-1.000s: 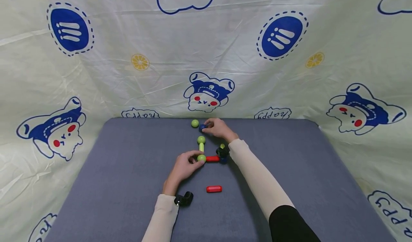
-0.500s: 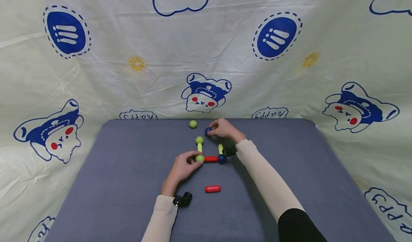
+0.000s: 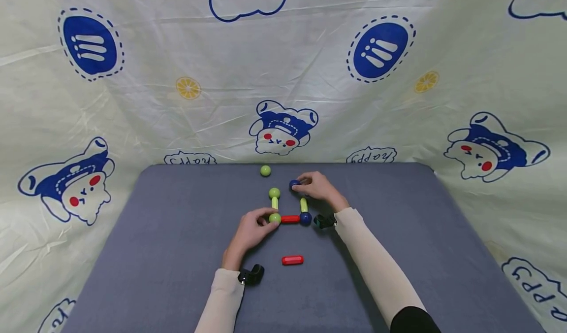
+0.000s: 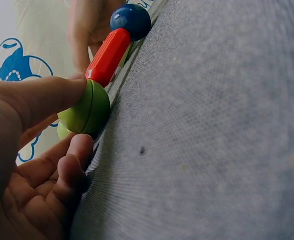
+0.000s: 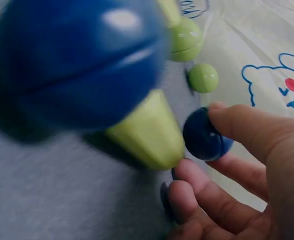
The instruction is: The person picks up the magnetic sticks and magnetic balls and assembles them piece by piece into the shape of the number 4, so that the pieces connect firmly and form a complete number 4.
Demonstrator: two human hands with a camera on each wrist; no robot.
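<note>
My left hand (image 3: 251, 232) pinches the near green ball (image 4: 89, 107) between thumb and fingers. From that ball a red rod (image 3: 290, 219) runs right to a blue ball (image 3: 305, 218), and a yellow-green rod (image 3: 275, 203) runs away to a second green ball (image 3: 274, 192). Another yellow-green rod (image 3: 303, 205) points away from the blue ball. Farther back, my right hand (image 3: 318, 185) holds a loose blue ball (image 5: 206, 135) with thumb and fingers. In the right wrist view this ball is close to the free end of the rod; whether they touch I cannot tell.
A loose green ball (image 3: 265, 171) sits by the far edge of the grey table (image 3: 186, 254). Nearer me lies a separate red rod (image 3: 292, 260). A printed cloth (image 3: 283, 67) hangs behind the table.
My right hand has carried the blue ball rightward and toward me, from beside the loose green ball to just beyond the right yellow-green rod. My left hand keeps its grip on the green ball.
</note>
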